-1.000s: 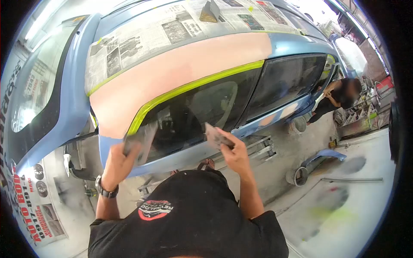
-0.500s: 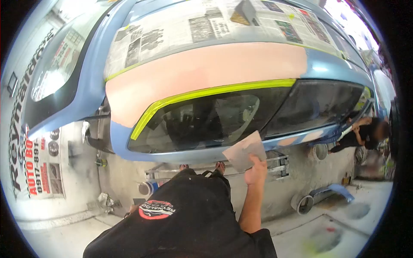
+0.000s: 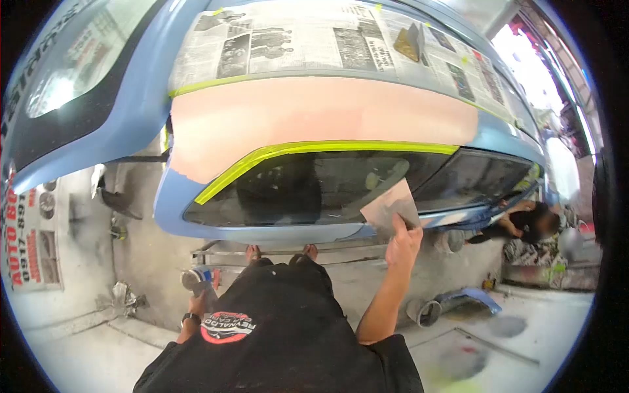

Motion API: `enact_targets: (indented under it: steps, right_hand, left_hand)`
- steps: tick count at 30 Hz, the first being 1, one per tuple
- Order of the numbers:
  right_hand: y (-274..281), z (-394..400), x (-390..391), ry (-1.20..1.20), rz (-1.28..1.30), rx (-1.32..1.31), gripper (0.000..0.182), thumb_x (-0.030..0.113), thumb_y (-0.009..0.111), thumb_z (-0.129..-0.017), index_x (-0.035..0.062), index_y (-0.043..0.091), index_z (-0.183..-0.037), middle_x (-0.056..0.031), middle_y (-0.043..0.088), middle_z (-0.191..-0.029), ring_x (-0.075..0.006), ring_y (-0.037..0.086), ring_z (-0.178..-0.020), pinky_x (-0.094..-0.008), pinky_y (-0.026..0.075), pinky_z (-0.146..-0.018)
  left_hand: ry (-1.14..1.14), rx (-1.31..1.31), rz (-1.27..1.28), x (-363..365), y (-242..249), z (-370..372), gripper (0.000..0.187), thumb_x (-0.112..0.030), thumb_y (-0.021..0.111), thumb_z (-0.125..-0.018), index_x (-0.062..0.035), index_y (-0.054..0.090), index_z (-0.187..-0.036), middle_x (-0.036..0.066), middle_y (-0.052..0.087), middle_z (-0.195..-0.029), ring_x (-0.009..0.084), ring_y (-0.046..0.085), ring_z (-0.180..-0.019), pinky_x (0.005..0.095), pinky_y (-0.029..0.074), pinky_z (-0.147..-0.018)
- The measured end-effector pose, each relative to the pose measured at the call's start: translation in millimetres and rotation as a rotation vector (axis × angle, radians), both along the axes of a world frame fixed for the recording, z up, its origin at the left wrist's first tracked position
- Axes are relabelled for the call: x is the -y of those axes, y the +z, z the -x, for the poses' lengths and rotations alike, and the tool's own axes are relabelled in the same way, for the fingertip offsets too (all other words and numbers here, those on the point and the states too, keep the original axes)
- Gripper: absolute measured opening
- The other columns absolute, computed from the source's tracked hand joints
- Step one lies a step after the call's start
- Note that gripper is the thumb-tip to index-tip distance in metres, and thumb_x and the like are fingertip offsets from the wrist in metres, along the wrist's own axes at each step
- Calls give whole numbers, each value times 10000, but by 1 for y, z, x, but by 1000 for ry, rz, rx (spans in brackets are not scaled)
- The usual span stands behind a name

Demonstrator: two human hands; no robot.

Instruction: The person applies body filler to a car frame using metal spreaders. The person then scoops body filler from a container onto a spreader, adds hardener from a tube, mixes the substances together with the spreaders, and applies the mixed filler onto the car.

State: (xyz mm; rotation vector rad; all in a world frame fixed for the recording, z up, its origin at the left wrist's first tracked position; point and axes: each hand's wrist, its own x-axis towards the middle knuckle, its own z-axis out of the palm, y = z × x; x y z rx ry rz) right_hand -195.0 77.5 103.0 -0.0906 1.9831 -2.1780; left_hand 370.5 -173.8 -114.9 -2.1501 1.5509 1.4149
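My right hand (image 3: 402, 247) grips a thin, flat square sheet (image 3: 388, 204), pinkish with a grey corner, held up in front of the car's side window (image 3: 288, 187). Low at my left side, my left hand (image 3: 196, 304) is closed on a dark grey flat piece (image 3: 208, 296); I cannot make out its kind. Ahead stands a blue car whose pink-coated panel (image 3: 314, 108) runs above the window. Bright yellow-green masking tape (image 3: 354, 145) borders the window's top edge. Newspaper (image 3: 308, 46) covers the roof above the panel.
A folded brown-and-grey sheet (image 3: 409, 43) sits on the newspaper. The raised tailgate (image 3: 124, 92) is at left. By my feet are a metal stand (image 3: 354, 259) and a can (image 3: 194, 280). A bucket (image 3: 424, 312) and blue part (image 3: 472, 300) lie right, near a crouching person (image 3: 521, 226).
My view has shifted, and the square sheet in my right hand appears slightly further right. My left hand, mostly hidden before, now shows with the grey piece.
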Motion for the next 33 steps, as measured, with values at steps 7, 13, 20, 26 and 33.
enact_targets:
  steps: [7, 13, 20, 26, 33]
  right_hand:
    - [101, 6, 37, 119, -477, -459, 287, -12, 555, -907, -59, 636, -1179, -93, 692, -1027, -157, 612, -946, -267, 450, -855]
    - [182, 16, 95, 342, -802, -881, 360, -75, 505, -870, 5, 665, -1182, -187, 666, -952, -294, 645, -840, -324, 479, -794]
    - [231, 15, 140, 334, -723, -981, 384, -100, 474, -860, -11, 663, -1182, -166, 692, -1048, -239, 653, -978, -293, 464, -880]
    - [245, 1, 165, 480, -816, -897, 379, -98, 484, -885, -63, 619, -1236, -100, 677, -1128, -158, 603, -1076, -267, 411, -998]
    - [243, -11, 209, 614, -732, -952, 404, -77, 482, -850, -9, 652, -1210, -156, 687, -1016, -190, 625, -859, -275, 465, -826]
  left_hand:
    - [114, -437, 47, 31, -106, -55, 459, -283, 637, -941, 45, 586, -1258, 127, 660, -1159, 228, 633, -989, 378, 511, -847]
    - [-138, -170, -11, 55, -135, -63, 553, -347, 654, -927, 74, 567, -1274, 136, 649, -1191, 242, 622, -1038, 385, 494, -895]
    - [119, -145, 50, 57, -50, -7, 529, -381, 653, -914, 71, 615, -1187, 162, 680, -1057, 265, 640, -912, 389, 503, -816]
    - [313, -256, 40, 44, -102, -42, 403, -285, 658, -912, 53, 649, -1130, 112, 684, -1004, 226, 621, -880, 382, 496, -801]
    - [420, -373, -28, 34, -128, -57, 318, -276, 639, -938, 25, 667, -1035, 60, 649, -858, 168, 582, -710, 355, 484, -658]
